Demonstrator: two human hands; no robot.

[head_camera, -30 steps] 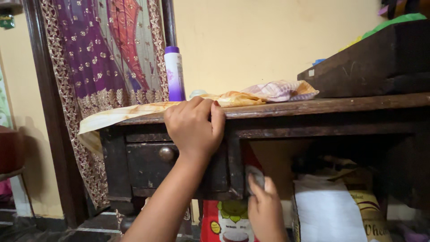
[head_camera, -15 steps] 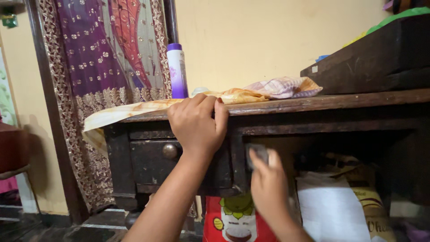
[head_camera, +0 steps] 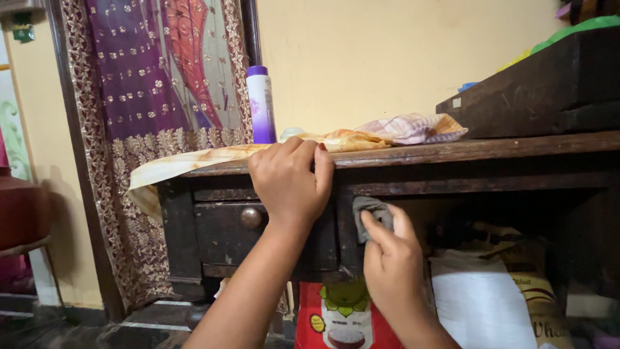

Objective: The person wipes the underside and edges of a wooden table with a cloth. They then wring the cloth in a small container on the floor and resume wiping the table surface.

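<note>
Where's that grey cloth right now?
The grey cloth is under the right hand's fingers, pressed on the dark table's front post, just right of the drawer.

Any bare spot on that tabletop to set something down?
One strip of tabletop along the front edge, between the folded cloth and the dark wooden box. Left end is crowded: bottle, draped cloth, left hand gripping the edge.

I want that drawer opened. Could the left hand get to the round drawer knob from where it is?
Probably yes. The left hand grips the table edge just above the drawer, and the round knob sits uncovered right below it. The right hand presses a grey cloth farther along.
</note>
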